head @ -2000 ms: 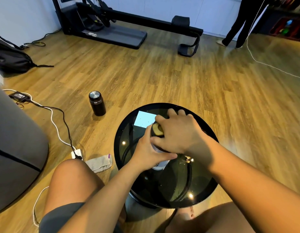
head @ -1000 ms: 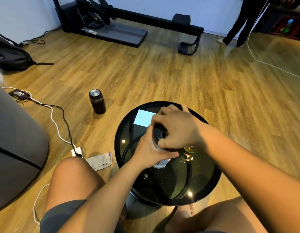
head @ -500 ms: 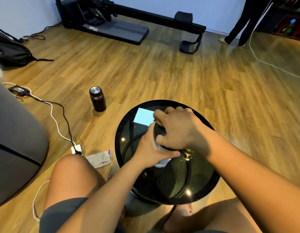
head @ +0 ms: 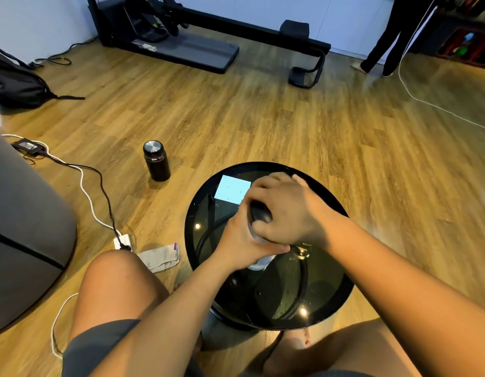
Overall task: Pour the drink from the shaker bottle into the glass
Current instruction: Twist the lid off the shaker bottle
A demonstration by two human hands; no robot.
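The shaker bottle [head: 261, 263] stands upright on the round black glass table [head: 328, 303], mostly hidden by my hands; only its pale lower part and dark lid show. My left hand [head: 240, 244] is wrapped around its body. My right hand [head: 286, 210] covers the dark lid [head: 260, 213] from above, fingers closed on it. A glass [head: 302, 250] shows only as a small shiny bit under my right wrist, just right of the bottle.
A black flask [head: 156, 160] stands on the wood floor to the left. Cables and a power strip [head: 123, 242] lie by my left knee beside a grey cloth [head: 161, 257]. A person stands at the far right by a treadmill [head: 187, 47].
My right hand has shifted on the lid, turning a little around it. The bottle and my left hand stay in place. The view moved slightly.
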